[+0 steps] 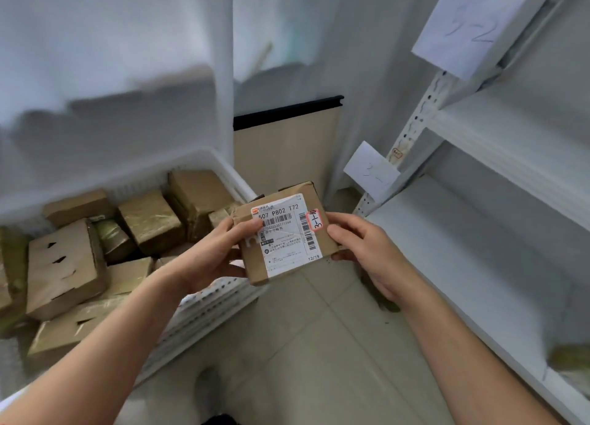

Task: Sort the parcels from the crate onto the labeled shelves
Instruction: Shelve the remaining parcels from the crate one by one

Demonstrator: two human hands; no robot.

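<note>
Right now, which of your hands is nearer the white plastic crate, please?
Left. The left hand grips the brown cardboard parcel over the white plastic crate; the right hand grips the parcel's other side, beyond the crate.

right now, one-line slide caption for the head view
Left hand and right hand hold a labelled parcel between the crate and the shelves.

Floor (319,345): pale tiles. Standing on it, left: white slatted crate (207,309) holding brown cardboard parcels (67,265). Right: white metal shelves (479,144); lower shelf (463,265) carries one blurred greenish package (571,361) at its near end. Paper labels (372,169) hang on the upright.
</note>
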